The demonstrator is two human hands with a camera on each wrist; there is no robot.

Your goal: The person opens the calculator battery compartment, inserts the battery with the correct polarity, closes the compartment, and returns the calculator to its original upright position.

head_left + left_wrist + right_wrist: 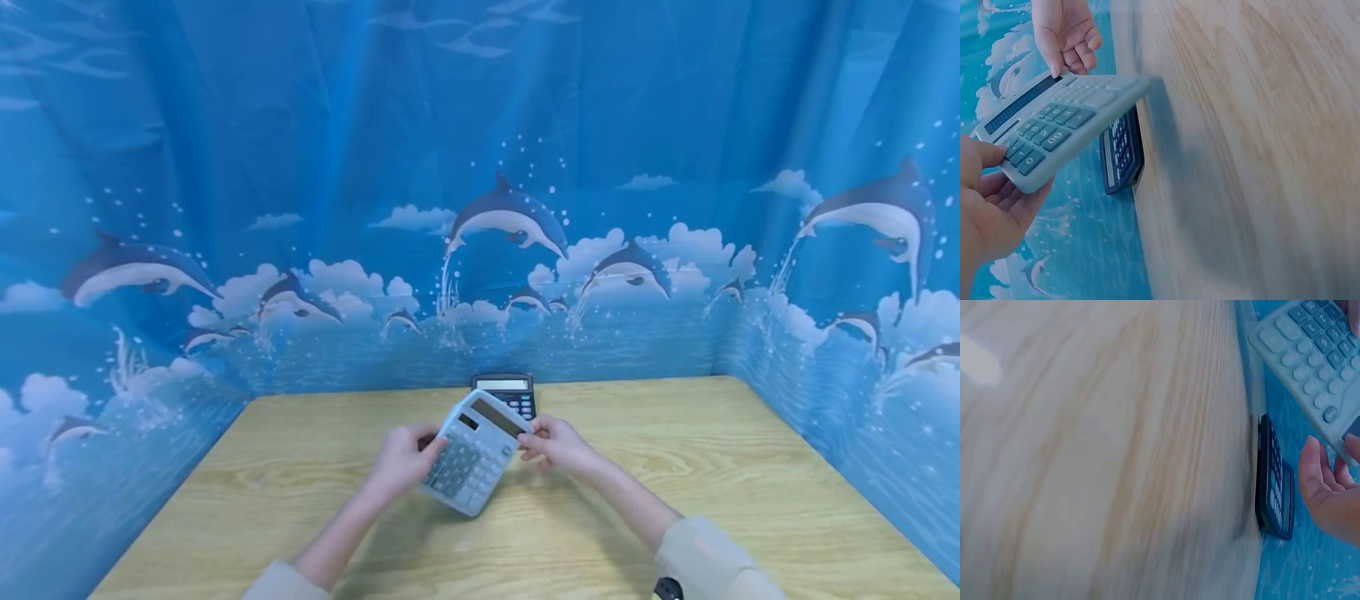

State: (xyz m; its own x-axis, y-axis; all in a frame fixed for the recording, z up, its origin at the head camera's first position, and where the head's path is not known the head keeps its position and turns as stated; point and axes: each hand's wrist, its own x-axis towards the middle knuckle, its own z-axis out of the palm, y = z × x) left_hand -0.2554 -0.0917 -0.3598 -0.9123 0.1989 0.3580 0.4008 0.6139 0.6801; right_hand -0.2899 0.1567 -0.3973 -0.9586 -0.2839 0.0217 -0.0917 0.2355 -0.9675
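Observation:
Both hands hold a pale blue calculator (491, 467) tilted above the table. My left hand (402, 458) grips its left edge, with the thumb on the face near the keys and the other fingers behind. At the upper right corner, beside the display, my right hand (558, 447) pinches the calculator between thumb and fingers. In the left wrist view the pale calculator (1066, 119) shows its grey-blue number keys. A black calculator (525, 406) lies on the table behind it, partly hidden in the head view; the right wrist view shows this black calculator (1275, 481) from the side.
The wooden table (300, 450) reaches back to a blue curtain (375, 167) printed with dolphins, clouds and waves. The curtain also stands along the left and right sides. A dark object (667, 588) sits at the right sleeve.

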